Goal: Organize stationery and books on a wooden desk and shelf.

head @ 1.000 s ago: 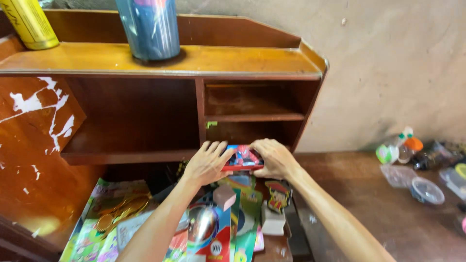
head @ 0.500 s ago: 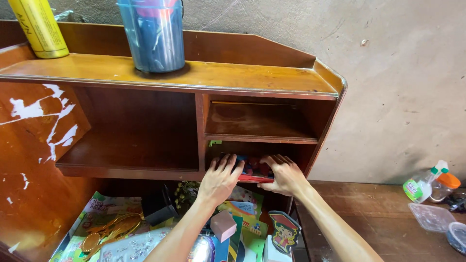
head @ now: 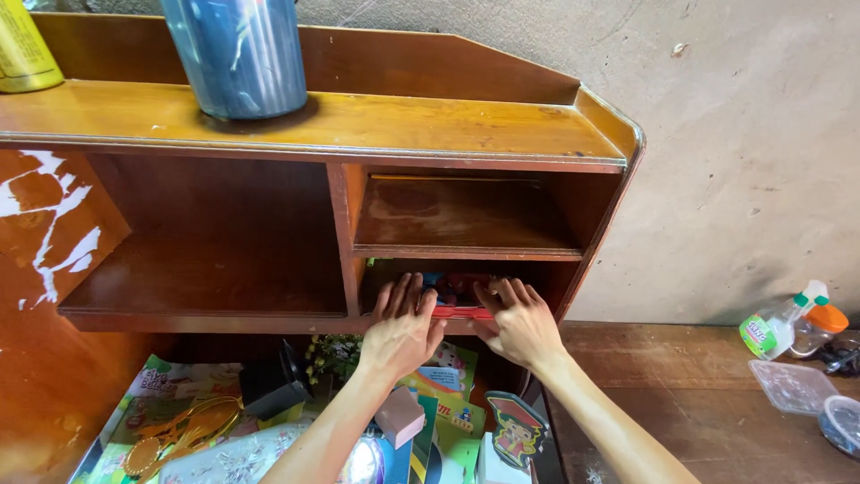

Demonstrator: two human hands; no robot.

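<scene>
Both hands press a small red box with a colourful picture on it [head: 457, 300] into the lower right compartment of a brown wooden shelf unit [head: 466, 134]. The left hand [head: 403, 327] lies flat with its fingers stretched forward, touching the box's left end; its grip is spread, not closed round anything. The right hand [head: 522, 324] has its fingers fanned against the box's right end and front edge, grip likewise spread. The box sits mostly inside the compartment, under the small upper shelf. On top of the unit stands a blue cup [head: 237, 56], with a yellow can [head: 22, 54] at the far left. Below the hands lie bright picture books [head: 443, 394]. A spray bottle [head: 778, 324] stands well apart at the right.
</scene>
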